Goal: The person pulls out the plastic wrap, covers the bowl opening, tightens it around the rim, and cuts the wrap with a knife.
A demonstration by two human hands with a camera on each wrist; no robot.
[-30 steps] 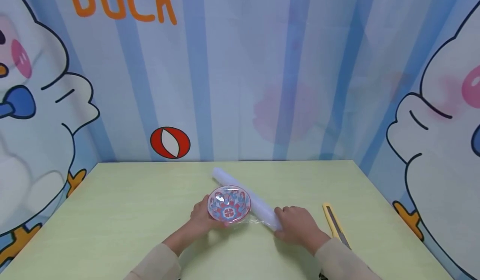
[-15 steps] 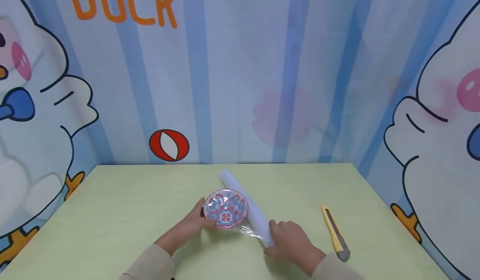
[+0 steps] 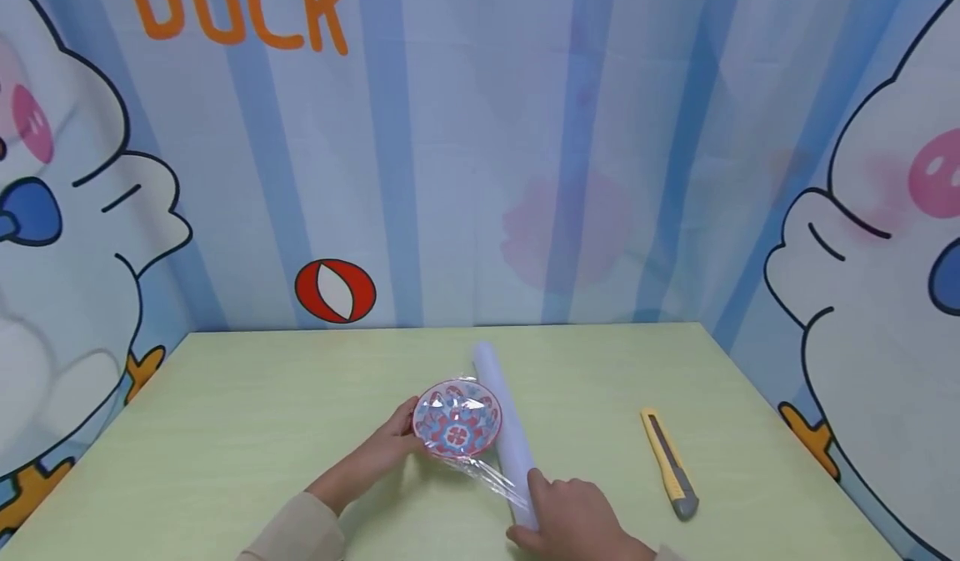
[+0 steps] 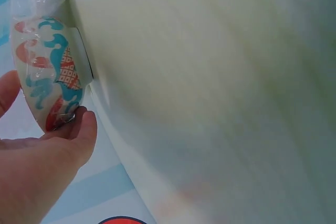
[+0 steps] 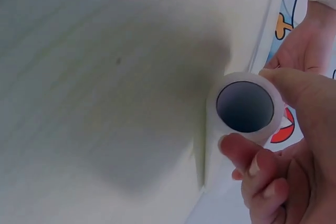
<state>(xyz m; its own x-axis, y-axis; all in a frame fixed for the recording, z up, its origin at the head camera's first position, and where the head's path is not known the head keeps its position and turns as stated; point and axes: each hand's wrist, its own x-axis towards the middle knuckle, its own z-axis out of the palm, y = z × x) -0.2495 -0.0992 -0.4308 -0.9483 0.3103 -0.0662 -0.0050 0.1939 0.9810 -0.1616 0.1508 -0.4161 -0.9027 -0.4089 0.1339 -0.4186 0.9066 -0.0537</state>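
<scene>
My left hand [image 3: 386,444] grips the side of a patterned bowl [image 3: 457,421], its red-and-blue inside tilted toward me under clear film. In the left wrist view the bowl [image 4: 52,66] shows its painted outside and foot, with thumb and fingers on opposite sides. A stretch of clear plastic wrap [image 3: 487,473] runs from the bowl to a long pale roll [image 3: 510,428] on its right. My right hand [image 3: 573,515] holds the roll's near end. The right wrist view looks into the roll's hollow core [image 5: 245,107], with the thumb on one side and fingers on the other.
A yellow box cutter with a grey end [image 3: 670,465] lies on the pale green table [image 3: 285,403], right of my right hand. Behind the table hangs a blue striped curtain [image 3: 480,144] with printed cartoon ducks on both sides.
My right hand has drawn the roll's near end toward me, turning the roll more upright in view. The wrap between bowl and roll shows longer. The bowl stays nearly in place.
</scene>
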